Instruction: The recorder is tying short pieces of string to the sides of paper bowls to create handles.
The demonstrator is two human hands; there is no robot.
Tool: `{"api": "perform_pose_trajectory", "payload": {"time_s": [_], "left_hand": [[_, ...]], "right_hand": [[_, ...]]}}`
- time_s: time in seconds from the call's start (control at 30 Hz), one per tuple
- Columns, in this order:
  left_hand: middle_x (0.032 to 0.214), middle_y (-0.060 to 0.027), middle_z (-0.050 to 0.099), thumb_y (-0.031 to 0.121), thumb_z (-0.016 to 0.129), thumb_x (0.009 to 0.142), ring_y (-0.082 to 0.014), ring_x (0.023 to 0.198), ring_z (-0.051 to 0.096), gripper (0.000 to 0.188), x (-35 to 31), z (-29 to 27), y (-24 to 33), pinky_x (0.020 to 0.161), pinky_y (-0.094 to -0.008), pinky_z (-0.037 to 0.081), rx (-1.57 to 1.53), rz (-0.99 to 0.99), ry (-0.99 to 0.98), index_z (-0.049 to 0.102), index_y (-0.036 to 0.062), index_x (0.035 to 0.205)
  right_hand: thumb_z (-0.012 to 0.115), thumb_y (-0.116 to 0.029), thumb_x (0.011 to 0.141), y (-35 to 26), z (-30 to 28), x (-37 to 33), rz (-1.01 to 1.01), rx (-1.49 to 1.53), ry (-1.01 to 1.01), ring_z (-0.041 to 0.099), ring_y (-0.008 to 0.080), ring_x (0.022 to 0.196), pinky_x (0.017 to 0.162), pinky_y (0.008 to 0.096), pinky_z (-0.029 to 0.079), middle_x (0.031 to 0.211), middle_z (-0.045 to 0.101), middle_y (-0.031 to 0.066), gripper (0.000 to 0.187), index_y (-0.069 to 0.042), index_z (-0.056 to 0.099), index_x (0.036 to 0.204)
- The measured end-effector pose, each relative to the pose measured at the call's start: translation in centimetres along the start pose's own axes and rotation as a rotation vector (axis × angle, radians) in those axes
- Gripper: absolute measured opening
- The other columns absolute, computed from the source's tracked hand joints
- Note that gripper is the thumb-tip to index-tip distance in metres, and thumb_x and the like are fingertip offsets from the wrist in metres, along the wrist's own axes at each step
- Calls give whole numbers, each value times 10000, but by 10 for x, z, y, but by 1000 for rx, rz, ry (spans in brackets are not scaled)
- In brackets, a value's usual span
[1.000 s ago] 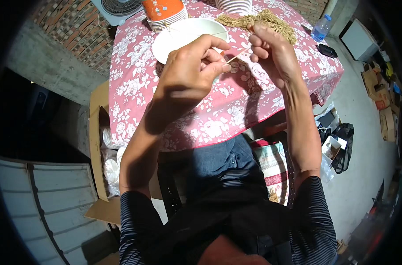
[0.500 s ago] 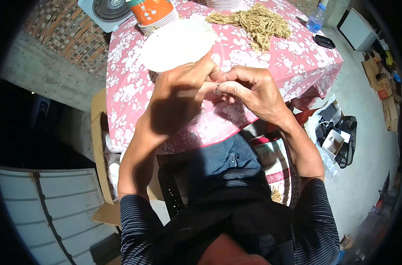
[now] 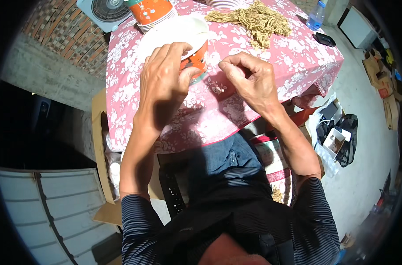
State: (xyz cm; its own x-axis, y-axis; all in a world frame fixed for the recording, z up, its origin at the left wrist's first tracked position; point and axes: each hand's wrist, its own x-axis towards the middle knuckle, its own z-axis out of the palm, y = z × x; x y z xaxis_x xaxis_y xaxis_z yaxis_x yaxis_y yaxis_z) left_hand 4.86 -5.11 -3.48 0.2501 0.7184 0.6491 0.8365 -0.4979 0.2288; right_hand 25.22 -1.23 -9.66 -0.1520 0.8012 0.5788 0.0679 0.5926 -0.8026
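Note:
A round paper tub (image 3: 200, 55) with a white rim and an orange patterned side stands on the table in front of me, leaning away. My left hand (image 3: 163, 73) is over its near left side, thumb and fingers apart, the orange wall showing between them. Whether the fingertips touch the tub, I cannot tell. To the right, apart from the tub, my right hand (image 3: 249, 77) pinches thumb and forefinger together. Anything held in that pinch is too small to make out. Beyond lies a heap of tan knotted cords (image 3: 263, 24).
A pink floral cloth (image 3: 134, 101) covers the table. Stacked orange tubs (image 3: 152, 13) stand at the far left, near a fan (image 3: 110, 9). At the far right are a water bottle (image 3: 316, 17) and a black phone-like object (image 3: 324, 39). Bags (image 3: 342, 141) lie on the floor at right.
My hands were together, fingertips meeting in front of the tub. They have parted: the left has opened and moved left over the tub, while the right stays pinched. More of the tub's orange side shows.

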Motion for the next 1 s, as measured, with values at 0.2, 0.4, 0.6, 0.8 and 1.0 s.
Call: {"api": "perform_pose_trajectory", "payload": {"time_s": [0.2, 0.4, 0.6, 0.8, 1.0], "left_hand": [[891, -225, 711, 54, 741, 863, -420, 857, 684, 346, -3, 3, -7, 801, -471, 514, -29, -131, -107, 606, -5, 1176], [848, -239, 700, 47, 716, 872, -437, 796, 679, 334, -4, 3, -10, 781, -479, 520, -75, -154, -99, 601, -3, 1181], [835, -240, 697, 45, 699, 880, -438, 777, 681, 320, -6, 3, -11, 773, -484, 526, -76, -116, -49, 599, -7, 1179], [838, -235, 702, 42, 695, 881, -431, 777, 683, 316, -6, 3, -13, 784, -480, 527, -74, -81, -33, 600, -9, 1178], [833, -226, 702, 53, 706, 882, -419, 787, 688, 327, -8, 2, -11, 799, -477, 521, -64, -78, -27, 598, -2, 1185]], "right_hand": [[771, -92, 903, 8, 23, -1, -72, -97, 73, 530, 88, 553, 503, 284, 413, 647, 631, 71, 104, 12, 767, 907], [764, -80, 876, 0, 33, 2, -102, -178, 75, 618, 167, 538, 511, 323, 461, 655, 666, 114, 77, -3, 764, 875], [764, -80, 871, -7, 34, 1, -131, -220, 58, 623, 177, 536, 506, 324, 459, 653, 666, 112, 76, -5, 758, 854], [767, -85, 872, -9, 36, 0, -143, -224, 68, 616, 171, 533, 503, 325, 458, 658, 666, 110, 85, -3, 758, 855], [763, -80, 870, -6, 39, 1, -138, -214, 68, 612, 172, 529, 503, 324, 458, 649, 661, 107, 83, -2, 753, 845]]}}
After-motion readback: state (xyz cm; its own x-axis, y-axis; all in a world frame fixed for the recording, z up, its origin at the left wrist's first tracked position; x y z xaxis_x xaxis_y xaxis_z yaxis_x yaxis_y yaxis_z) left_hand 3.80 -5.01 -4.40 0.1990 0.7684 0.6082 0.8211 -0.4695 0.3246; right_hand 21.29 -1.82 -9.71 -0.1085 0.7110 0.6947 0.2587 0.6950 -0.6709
